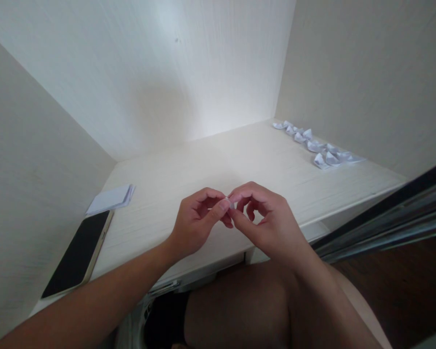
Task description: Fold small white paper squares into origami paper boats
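A small folded piece of white paper (231,204) is pinched between my two hands above the front part of the desk. My left hand (199,218) grips it from the left between thumb and fingers. From the other side, the thumb and index finger of my right hand (263,213) close on the same piece. Most of the paper is hidden behind the fingertips, so its full shape does not show. Several small folded paper boats (319,148) stand in a double row along the right wall.
On the left of the white desk (203,165) lies a stack of white paper sheets (111,198). A phone (80,254) with a dark screen rests nearer to me. Panels enclose the desk at the left, back and right. A dark-edged frame (392,213) is at the right.
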